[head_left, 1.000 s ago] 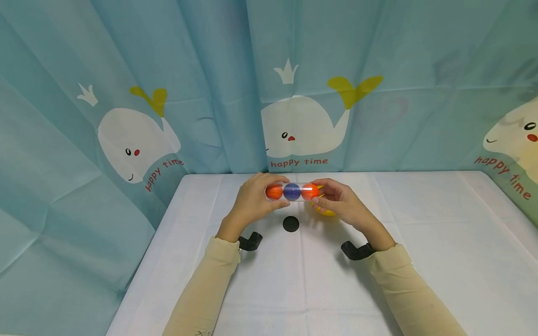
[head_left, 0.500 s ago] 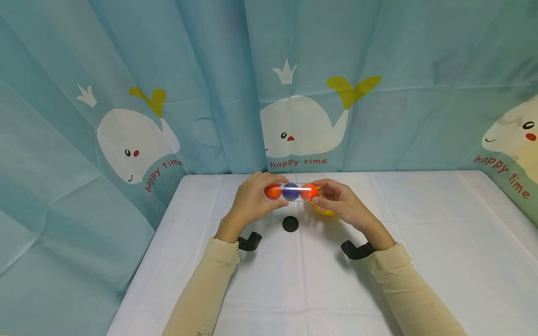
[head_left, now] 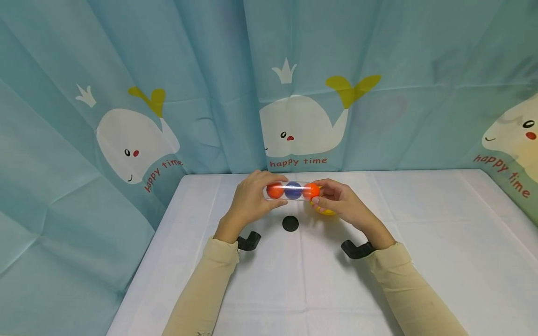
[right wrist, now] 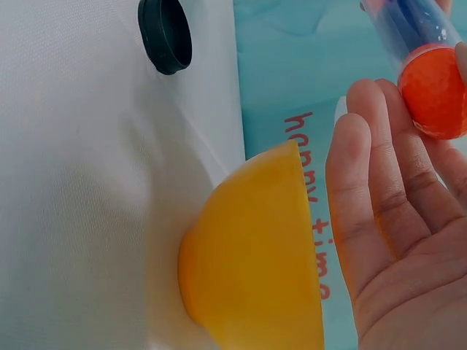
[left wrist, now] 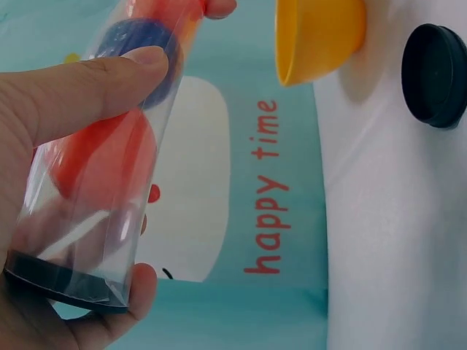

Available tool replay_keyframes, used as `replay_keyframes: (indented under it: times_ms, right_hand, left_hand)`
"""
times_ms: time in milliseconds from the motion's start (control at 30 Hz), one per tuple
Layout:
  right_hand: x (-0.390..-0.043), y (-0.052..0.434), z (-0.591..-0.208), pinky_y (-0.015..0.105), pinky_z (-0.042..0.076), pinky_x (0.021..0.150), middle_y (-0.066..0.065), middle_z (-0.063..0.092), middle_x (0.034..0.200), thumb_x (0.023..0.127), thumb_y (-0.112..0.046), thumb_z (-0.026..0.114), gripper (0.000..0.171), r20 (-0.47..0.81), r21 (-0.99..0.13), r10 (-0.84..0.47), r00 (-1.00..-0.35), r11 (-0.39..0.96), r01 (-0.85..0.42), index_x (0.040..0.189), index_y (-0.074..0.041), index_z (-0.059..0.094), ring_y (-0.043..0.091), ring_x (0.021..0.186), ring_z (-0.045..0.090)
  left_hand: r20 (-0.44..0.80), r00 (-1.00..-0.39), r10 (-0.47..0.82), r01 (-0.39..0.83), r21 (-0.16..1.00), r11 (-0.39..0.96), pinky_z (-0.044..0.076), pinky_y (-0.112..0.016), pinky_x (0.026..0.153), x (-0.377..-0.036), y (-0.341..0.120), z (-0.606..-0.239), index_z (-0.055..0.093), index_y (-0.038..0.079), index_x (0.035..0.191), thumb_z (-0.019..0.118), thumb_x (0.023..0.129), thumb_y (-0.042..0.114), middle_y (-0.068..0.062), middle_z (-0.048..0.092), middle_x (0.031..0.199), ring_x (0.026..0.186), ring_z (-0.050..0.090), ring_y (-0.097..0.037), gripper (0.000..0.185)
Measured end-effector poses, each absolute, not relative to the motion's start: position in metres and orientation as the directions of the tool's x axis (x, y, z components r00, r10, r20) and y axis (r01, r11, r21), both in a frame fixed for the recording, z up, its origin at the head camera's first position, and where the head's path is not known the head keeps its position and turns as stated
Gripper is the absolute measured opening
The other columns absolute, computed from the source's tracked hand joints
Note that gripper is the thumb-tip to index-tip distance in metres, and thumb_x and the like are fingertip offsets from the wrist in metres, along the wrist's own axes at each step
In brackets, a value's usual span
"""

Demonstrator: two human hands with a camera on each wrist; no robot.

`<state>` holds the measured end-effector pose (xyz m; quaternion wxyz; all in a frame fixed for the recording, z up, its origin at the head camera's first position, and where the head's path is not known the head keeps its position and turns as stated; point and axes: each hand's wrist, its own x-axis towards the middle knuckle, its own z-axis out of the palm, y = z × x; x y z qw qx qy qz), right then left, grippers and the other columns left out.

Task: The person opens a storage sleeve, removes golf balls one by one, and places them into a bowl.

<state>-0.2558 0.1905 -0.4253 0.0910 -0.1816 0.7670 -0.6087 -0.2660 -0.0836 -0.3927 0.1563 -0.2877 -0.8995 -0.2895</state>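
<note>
My left hand grips a clear plastic tube and holds it level above the table. In the left wrist view its closed black end sits in my palm. Inside lie an orange ball, a blue ball and a second orange ball. My right hand is at the tube's open end, with thumb and fingertips around that orange ball. A yellow bowl stands on the table just under and behind my right hand.
A round black lid lies on the white tablecloth below the tube, to the left of the yellow bowl. A light blue curtain with whale prints hangs close behind and along both sides of the table.
</note>
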Motion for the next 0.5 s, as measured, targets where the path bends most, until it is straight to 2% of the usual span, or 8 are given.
replay_keyframes:
  times_ms: [100,267,500]
  right_hand:
    - [-0.2561,0.1916,-0.4257,0.03,0.061,0.081,0.015,0.071,0.111,0.098,-0.016,0.069,0.04,0.086,-0.968,-0.384,-0.919,0.186,-0.168,0.135,-0.005,0.059,0.017,0.092,0.069]
    - [-0.2578,0.1933,-0.4268,0.033,0.061,0.081,0.011,0.071,0.11,0.098,-0.016,0.069,0.04,0.082,-0.97,-0.378,-0.922,0.183,-0.161,0.135,-0.004,0.058,0.021,0.091,0.07]
    - [-0.2584,0.1948,-0.427,0.027,0.06,0.081,0.025,0.068,0.116,0.098,-0.016,0.069,0.041,0.074,-0.966,-0.348,-0.935,0.207,-0.154,0.135,-0.004,0.057,0.023,0.09,0.07]
  left_hand:
    - [0.453,-0.787,0.418,0.606,0.445,0.659,0.05,-0.03,0.076,-0.267,-0.0841,-0.3939,0.074,0.023,0.12,0.093,0.075,0.03,0.003,0.074,0.114,0.093,0.057,-0.016,0.049]
    - [0.457,-0.791,0.406,0.604,0.476,0.639,0.048,-0.03,0.073,-0.2692,-0.0848,-0.3972,0.074,0.023,0.12,0.094,0.074,0.03,0.003,0.075,0.114,0.09,0.055,-0.015,0.05]
    - [0.451,-0.802,0.392,0.593,0.515,0.619,0.047,-0.03,0.071,-0.2721,-0.0858,-0.4011,0.074,0.023,0.12,0.094,0.074,0.03,0.004,0.074,0.111,0.09,0.058,-0.02,0.051]
